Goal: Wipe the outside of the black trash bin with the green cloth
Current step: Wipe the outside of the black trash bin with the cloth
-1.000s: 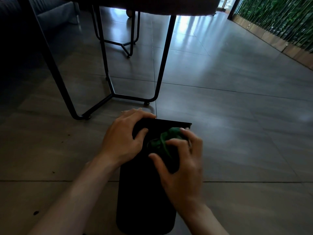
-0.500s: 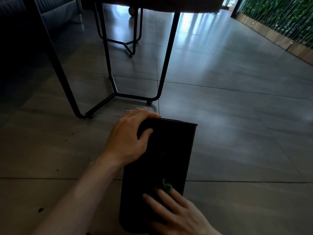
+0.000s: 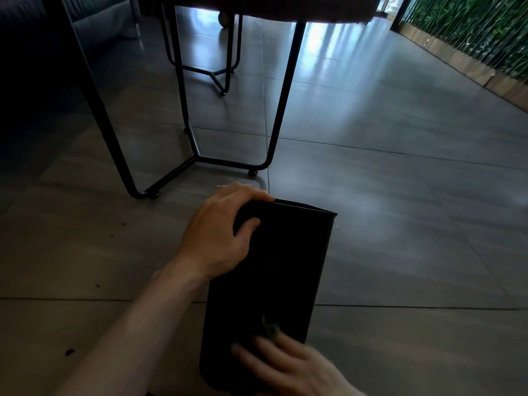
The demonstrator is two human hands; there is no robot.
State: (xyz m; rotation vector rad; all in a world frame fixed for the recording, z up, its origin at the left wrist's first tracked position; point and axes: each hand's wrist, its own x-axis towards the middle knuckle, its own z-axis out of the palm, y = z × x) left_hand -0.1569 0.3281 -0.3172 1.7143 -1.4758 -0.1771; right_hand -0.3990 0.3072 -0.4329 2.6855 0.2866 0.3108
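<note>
Tall black plastic trash bin (image 3: 274, 270), far rim gripped by left hand (image 3: 220, 235); crumpled green cloth (image 3: 270, 330) pressed low on its side beneath right hand (image 3: 288, 367), fingers blurred.

I see the black trash bin (image 3: 268, 275) lying on the tiled floor (image 3: 400, 224), the left hand (image 3: 217, 238) gripping its far rim. My right hand (image 3: 288, 367), a little blurred, presses the green cloth (image 3: 270, 330) against the bin's near end, below the black table legs (image 3: 188, 110).
</note>
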